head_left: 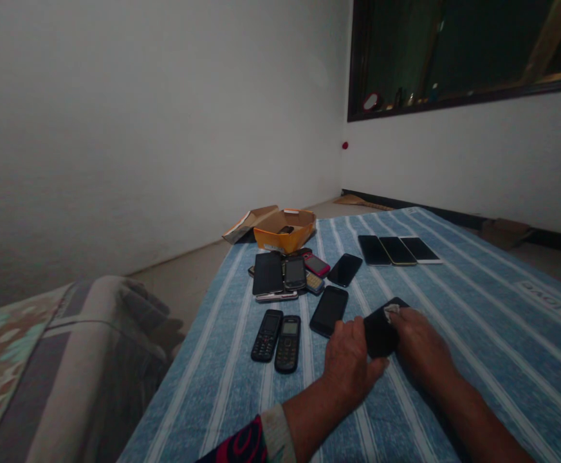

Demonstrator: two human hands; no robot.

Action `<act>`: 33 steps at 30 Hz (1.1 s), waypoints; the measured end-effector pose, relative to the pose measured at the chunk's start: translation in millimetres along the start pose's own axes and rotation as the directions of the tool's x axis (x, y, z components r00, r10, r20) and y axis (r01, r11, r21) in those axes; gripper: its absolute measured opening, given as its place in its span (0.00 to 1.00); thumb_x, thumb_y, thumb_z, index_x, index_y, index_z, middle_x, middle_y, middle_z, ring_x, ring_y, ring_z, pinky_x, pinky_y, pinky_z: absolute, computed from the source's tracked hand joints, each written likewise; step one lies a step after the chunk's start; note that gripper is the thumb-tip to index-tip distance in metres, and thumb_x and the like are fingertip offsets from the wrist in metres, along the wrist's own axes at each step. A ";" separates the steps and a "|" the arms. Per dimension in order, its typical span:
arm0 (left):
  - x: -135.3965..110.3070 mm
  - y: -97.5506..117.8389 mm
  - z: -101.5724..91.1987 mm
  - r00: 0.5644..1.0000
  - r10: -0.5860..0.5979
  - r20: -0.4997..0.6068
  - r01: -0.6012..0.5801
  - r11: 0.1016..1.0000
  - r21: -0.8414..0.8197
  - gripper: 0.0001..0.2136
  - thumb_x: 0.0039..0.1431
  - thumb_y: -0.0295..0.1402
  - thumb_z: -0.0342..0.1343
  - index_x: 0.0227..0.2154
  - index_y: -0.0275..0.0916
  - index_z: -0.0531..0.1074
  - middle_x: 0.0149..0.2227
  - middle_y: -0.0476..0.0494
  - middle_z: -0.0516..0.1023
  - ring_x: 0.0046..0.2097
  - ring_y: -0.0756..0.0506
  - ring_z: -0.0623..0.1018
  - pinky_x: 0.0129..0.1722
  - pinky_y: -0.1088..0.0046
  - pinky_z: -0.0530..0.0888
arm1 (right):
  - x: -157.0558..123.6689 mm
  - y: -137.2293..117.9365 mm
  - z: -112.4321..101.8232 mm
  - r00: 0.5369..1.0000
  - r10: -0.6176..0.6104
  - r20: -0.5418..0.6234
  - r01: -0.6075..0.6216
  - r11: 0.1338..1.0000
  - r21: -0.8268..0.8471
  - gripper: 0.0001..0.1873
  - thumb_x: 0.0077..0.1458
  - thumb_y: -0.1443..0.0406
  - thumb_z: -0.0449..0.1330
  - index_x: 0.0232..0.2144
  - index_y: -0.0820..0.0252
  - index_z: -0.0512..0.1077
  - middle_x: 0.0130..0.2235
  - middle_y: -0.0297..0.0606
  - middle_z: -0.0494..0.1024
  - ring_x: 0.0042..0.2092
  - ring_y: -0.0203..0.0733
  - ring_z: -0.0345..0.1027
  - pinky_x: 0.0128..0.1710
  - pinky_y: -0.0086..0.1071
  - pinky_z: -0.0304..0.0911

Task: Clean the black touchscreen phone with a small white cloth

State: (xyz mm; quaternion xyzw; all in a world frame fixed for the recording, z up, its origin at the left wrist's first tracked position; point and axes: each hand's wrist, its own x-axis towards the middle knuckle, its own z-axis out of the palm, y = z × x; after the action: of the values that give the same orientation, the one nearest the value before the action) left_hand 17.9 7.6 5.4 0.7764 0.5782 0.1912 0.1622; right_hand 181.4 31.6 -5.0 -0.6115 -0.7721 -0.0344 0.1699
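Observation:
My left hand [350, 363] grips the near left edge of a black smartphone [379, 331] that lies on the blue striped cloth [478, 334]. On the phone's right side rests my right hand [418, 344], its fingers closed on a small white cloth [390, 311] pressed against the screen. Just left of my hands lie two black keypad phones [278, 337] and another black smartphone [329, 310].
A pile of several phones [285, 275] sits farther back, with one dark smartphone [345, 269] beside it. A row of three smartphones [399, 250] lies at the back right. An open orange cardboard box [285, 230] stands at the far edge. Folded bedding [68, 360] lies at left.

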 end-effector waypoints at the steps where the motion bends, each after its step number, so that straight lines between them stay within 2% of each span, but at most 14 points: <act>1: 0.1 -0.8 1.4 1.000 0.001 -0.010 -0.001 1.000 0.005 0.31 0.50 0.40 0.61 0.56 0.35 0.60 0.51 0.36 0.72 0.53 0.35 0.68 0.54 0.57 0.68 | -2.9 -4.4 -0.5 1.000 -0.012 0.018 0.012 1.000 0.017 0.18 0.57 0.75 0.49 0.43 0.66 0.76 0.41 0.49 0.76 0.45 0.50 0.66 0.47 0.39 0.60; 4: -0.1 -3.7 6.0 1.000 0.015 -0.022 -0.015 1.000 0.010 0.31 0.51 0.39 0.61 0.56 0.34 0.59 0.52 0.36 0.72 0.55 0.35 0.68 0.56 0.56 0.67 | -10.6 -15.0 -0.9 0.989 -0.136 0.052 0.128 0.984 0.124 0.21 0.57 0.75 0.48 0.49 0.63 0.74 0.48 0.48 0.75 0.50 0.48 0.66 0.52 0.39 0.60; 7: -0.5 -6.4 9.2 0.999 0.044 -0.031 -0.043 0.999 0.025 0.31 0.52 0.37 0.60 0.57 0.33 0.59 0.54 0.35 0.71 0.56 0.35 0.68 0.59 0.55 0.64 | -16.3 -18.4 0.0 0.952 -0.303 0.043 0.287 0.933 0.219 0.23 0.58 0.74 0.48 0.52 0.57 0.72 0.53 0.44 0.73 0.56 0.45 0.63 0.56 0.39 0.58; 11: -0.7 -8.4 11.4 0.998 0.048 -0.041 -0.047 0.999 0.028 0.31 0.52 0.38 0.60 0.57 0.33 0.59 0.53 0.35 0.72 0.55 0.34 0.69 0.56 0.55 0.67 | -19.7 -17.0 -0.2 0.934 -0.356 0.039 0.339 0.914 0.224 0.25 0.55 0.74 0.50 0.53 0.56 0.71 0.56 0.45 0.71 0.58 0.46 0.61 0.58 0.42 0.57; 16: -0.8 -8.4 13.2 0.996 0.055 -0.066 -0.053 0.998 0.023 0.32 0.52 0.39 0.62 0.58 0.35 0.58 0.53 0.35 0.72 0.55 0.34 0.69 0.58 0.53 0.66 | -18.2 -8.7 -0.5 0.944 -0.321 0.074 0.298 0.928 0.224 0.26 0.54 0.75 0.49 0.52 0.54 0.72 0.54 0.43 0.73 0.56 0.45 0.63 0.56 0.41 0.58; 19: -0.8 -5.0 9.1 0.999 0.027 -0.029 -0.027 1.000 0.013 0.35 0.50 0.41 0.64 0.58 0.34 0.58 0.54 0.35 0.71 0.56 0.34 0.68 0.58 0.54 0.65 | -14.7 7.5 4.3 0.974 -0.214 0.079 0.196 0.961 0.193 0.27 0.52 0.77 0.48 0.50 0.55 0.73 0.53 0.42 0.74 0.55 0.44 0.64 0.55 0.39 0.58; 23: -0.9 -0.4 1.5 1.000 -0.006 0.009 0.006 1.000 0.014 0.35 0.49 0.41 0.64 0.58 0.35 0.59 0.52 0.36 0.72 0.55 0.35 0.68 0.57 0.57 0.67 | -11.7 29.8 10.2 0.999 -0.042 0.026 0.039 0.991 0.130 0.29 0.51 0.78 0.46 0.50 0.59 0.73 0.51 0.44 0.74 0.54 0.44 0.65 0.55 0.38 0.59; 27: -0.6 -0.4 0.5 1.000 0.003 0.011 -0.003 1.000 0.004 0.36 0.50 0.41 0.63 0.59 0.34 0.58 0.53 0.36 0.71 0.56 0.35 0.67 0.57 0.57 0.66 | -15.0 30.9 9.1 0.998 0.060 -0.019 -0.059 0.995 0.080 0.26 0.52 0.78 0.46 0.49 0.61 0.73 0.49 0.46 0.74 0.51 0.46 0.66 0.53 0.39 0.61; 30: -0.5 -1.3 2.3 1.000 -0.006 0.011 0.006 1.000 -0.004 0.36 0.50 0.41 0.64 0.59 0.34 0.58 0.55 0.35 0.70 0.57 0.35 0.66 0.59 0.57 0.65 | -19.1 19.4 6.7 0.999 0.040 -0.015 -0.038 0.995 0.091 0.25 0.53 0.77 0.47 0.49 0.61 0.73 0.47 0.47 0.75 0.50 0.47 0.67 0.53 0.40 0.60; 33: -0.8 -1.6 3.3 1.000 -0.014 0.012 0.014 1.000 -0.001 0.36 0.50 0.41 0.64 0.59 0.34 0.58 0.55 0.35 0.70 0.58 0.34 0.66 0.59 0.56 0.65 | -21.7 4.9 4.9 0.996 -0.080 0.033 0.072 0.980 0.187 0.25 0.53 0.76 0.48 0.48 0.59 0.74 0.48 0.46 0.75 0.51 0.46 0.66 0.53 0.40 0.60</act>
State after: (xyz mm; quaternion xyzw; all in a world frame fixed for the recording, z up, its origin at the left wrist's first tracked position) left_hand 18.0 7.1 1.7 0.7735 0.5824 0.1856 0.1676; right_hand 189.2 13.9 -17.0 -0.5636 -0.7980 0.0436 0.2092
